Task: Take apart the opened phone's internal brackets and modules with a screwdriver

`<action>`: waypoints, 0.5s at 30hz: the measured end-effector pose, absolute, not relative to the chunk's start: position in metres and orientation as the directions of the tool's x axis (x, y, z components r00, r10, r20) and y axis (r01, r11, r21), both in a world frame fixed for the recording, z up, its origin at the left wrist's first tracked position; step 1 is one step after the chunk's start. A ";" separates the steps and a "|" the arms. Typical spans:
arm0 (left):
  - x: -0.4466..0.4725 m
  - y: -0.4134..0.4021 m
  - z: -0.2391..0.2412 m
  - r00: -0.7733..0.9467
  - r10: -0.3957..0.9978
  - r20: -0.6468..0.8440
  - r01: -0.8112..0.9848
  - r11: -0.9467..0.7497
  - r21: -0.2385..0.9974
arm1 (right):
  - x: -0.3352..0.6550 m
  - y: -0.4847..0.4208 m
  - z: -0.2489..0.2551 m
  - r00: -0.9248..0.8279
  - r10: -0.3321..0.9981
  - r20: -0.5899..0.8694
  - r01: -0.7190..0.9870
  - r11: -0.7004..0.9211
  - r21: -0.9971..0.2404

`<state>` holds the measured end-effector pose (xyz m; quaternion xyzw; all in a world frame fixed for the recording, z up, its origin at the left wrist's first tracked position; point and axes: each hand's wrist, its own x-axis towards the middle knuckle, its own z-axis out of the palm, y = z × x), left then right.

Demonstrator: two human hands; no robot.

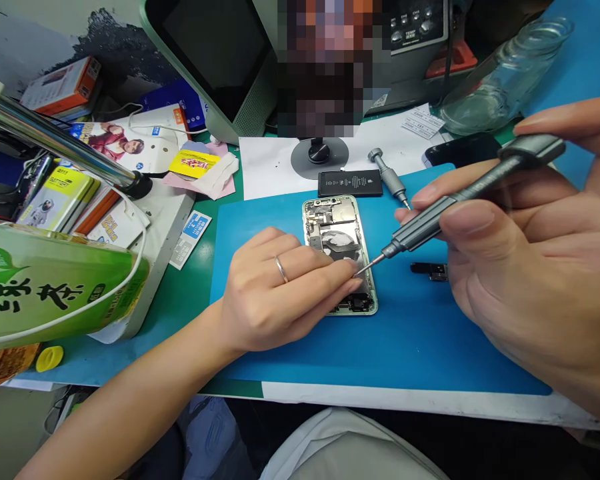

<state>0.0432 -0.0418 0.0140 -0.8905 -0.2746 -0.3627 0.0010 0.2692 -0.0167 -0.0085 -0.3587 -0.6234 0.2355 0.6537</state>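
An opened phone (338, 227) lies face up on a blue mat (410, 333), its inner parts bared. My left hand (280, 293), with a ring on one finger, rests on the phone's left edge, fingers stretched flat across its lower half. My right hand (540, 267) grips a grey precision screwdriver (460, 200), whose thin tip touches the phone's inside just beside my left fingertips.
A black battery (350, 182) and a second screwdriver (389, 176) lie behind the phone. A small black part (430, 270) sits on the mat to the right. A green tea carton (50, 287), boxes, a lamp arm (55, 140) and a glass jar (500, 73) crowd the edges.
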 end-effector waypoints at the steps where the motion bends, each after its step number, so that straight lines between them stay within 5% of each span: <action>1: 0.043 -0.042 0.014 0.587 0.487 0.647 0.490 -0.850 0.195 | 0.269 -0.016 -0.009 0.112 0.753 0.649 0.140 0.634 -0.760; 15: 0.044 -0.043 0.015 0.580 0.496 0.647 0.503 -0.842 0.194 | 0.270 -0.018 -0.008 0.104 0.778 0.619 0.132 0.606 -0.784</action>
